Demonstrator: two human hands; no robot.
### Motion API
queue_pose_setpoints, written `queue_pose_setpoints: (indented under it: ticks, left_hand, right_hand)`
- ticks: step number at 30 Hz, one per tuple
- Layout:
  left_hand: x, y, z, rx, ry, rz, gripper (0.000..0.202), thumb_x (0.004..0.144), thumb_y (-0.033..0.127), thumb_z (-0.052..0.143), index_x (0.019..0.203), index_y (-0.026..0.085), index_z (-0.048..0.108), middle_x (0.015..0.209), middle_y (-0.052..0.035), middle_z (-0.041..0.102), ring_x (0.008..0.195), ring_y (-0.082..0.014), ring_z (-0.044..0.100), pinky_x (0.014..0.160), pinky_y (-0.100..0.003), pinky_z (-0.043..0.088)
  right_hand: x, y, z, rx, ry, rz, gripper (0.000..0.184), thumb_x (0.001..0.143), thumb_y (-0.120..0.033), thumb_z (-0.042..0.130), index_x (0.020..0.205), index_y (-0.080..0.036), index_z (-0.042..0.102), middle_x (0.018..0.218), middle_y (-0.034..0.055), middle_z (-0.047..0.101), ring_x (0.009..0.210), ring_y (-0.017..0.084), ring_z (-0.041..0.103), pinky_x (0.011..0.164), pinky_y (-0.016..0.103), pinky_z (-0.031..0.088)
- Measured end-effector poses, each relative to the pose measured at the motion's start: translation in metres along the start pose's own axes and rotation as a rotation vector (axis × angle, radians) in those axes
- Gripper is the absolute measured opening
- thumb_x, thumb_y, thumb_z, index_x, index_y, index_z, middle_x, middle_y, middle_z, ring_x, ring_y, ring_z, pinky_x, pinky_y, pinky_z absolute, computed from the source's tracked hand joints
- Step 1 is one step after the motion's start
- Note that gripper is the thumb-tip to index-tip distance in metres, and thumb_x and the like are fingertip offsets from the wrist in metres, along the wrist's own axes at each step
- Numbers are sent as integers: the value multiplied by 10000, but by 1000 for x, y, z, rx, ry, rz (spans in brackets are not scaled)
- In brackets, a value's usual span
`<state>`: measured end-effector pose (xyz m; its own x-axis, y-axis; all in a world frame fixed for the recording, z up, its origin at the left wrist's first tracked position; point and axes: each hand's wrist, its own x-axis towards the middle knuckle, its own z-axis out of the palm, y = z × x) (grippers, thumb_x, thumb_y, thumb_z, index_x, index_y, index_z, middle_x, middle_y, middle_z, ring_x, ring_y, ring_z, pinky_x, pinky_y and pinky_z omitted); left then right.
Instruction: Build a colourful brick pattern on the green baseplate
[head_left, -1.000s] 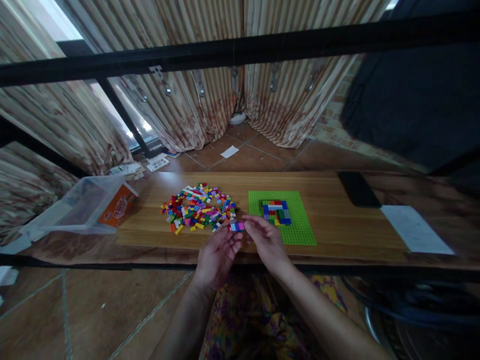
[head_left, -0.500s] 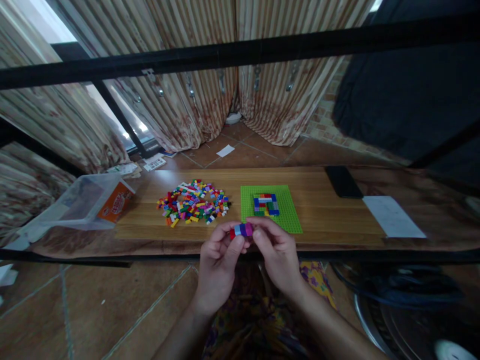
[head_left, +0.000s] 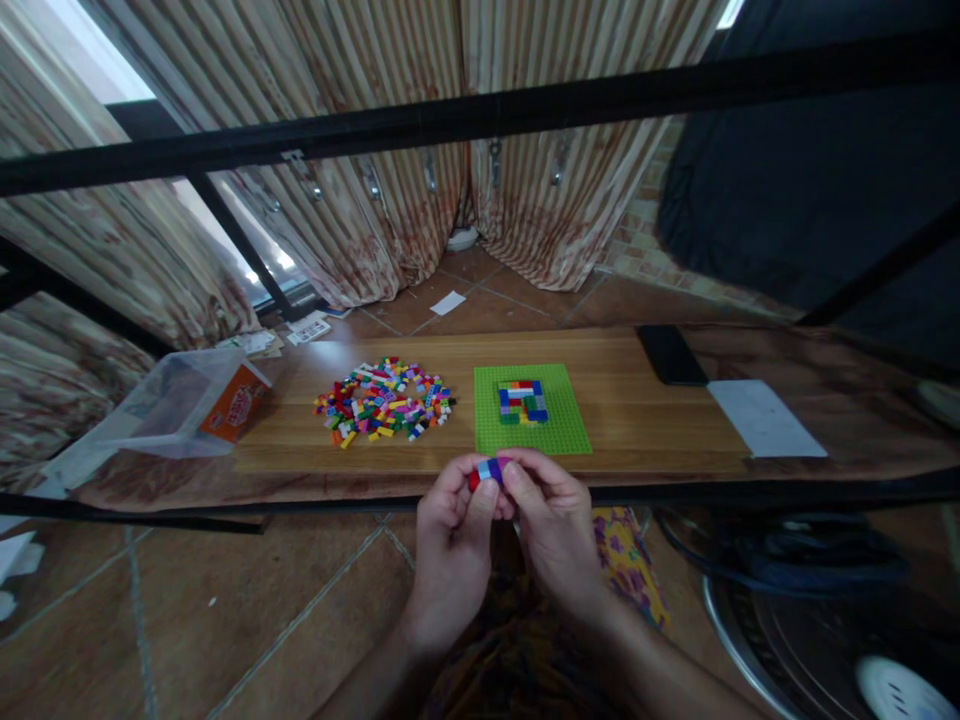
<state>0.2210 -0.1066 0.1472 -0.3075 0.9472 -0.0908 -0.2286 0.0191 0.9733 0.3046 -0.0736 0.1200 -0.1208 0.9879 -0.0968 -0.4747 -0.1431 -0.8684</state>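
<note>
I'm watching left hand point(head_left: 450, 545), right hand point(head_left: 553, 535) both pinching brick stack point(head_left: 489, 470), nearside of green baseplate point(head_left: 562, 432) — uneven squeeze risking bricks popping off, dropping.

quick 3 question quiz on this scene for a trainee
1. True or false: the left hand and the right hand together pinch one small brick stack.
2. What stands on the green baseplate? A) a small multicoloured build B) a mug C) scissors
3. Fill in: in the head view, the loose brick pile lies to the ____ of the baseplate.
Key: 1 true; 2 A; 3 left.
</note>
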Motion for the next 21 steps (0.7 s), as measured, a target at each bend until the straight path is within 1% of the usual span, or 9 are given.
queue_pose_setpoints:
  ticks: [6,9,11,12,14,17,21]
  left_hand:
    - [-1,-7,3,-1,23,-55,165,804,313,669,883,168,665,697,-6,624,609,-103,532,590,-205,440]
    - [-3,-10,3,-12,22,-92,177,805,320,666,890,165,664,694,-4,624,605,-102,535,595,-207,439]
    - [-3,-12,3,-17,20,-103,189,801,333,672,886,164,663,698,-5,629,608,-103,542,601,-209,442]
    - [-3,-13,3,-18,18,-103,196,801,340,673,888,164,663,705,-7,634,612,-104,546,607,-210,445]
    - [-3,-16,1,-37,2,-106,212,806,352,671,903,164,664,728,-15,645,629,-105,556,633,-216,458]
    - [0,-22,-3,-84,-40,-135,240,813,363,663,944,161,669,784,-36,664,671,-113,579,684,-233,480]
    - [-1,-29,-5,-85,-55,-178,241,824,349,653,964,154,671,840,-53,680,720,-123,606,734,-248,489]
  right_hand:
    - [-4,12,-4,76,33,60,205,793,-367,712,902,-194,713,608,-25,610,538,94,506,530,226,435]
    - [-4,16,-5,105,34,62,204,825,-394,674,817,-191,683,565,-39,564,507,89,471,501,223,400]
    - [-4,16,-5,104,36,69,251,835,-420,654,740,-188,645,543,-44,538,487,87,451,480,223,376]
    - [-4,16,-5,100,37,77,265,835,-430,652,728,-188,633,545,-43,540,486,88,451,478,223,373]
    - [-4,15,-5,117,47,102,263,828,-445,653,761,-191,630,557,-40,552,491,94,466,484,226,383]
    - [-1,15,-5,211,69,187,288,818,-487,639,832,-200,631,531,-50,526,477,109,477,489,239,407]
    - [3,19,-10,303,89,326,398,809,-583,594,861,-190,627,493,-62,478,428,110,445,466,252,412]
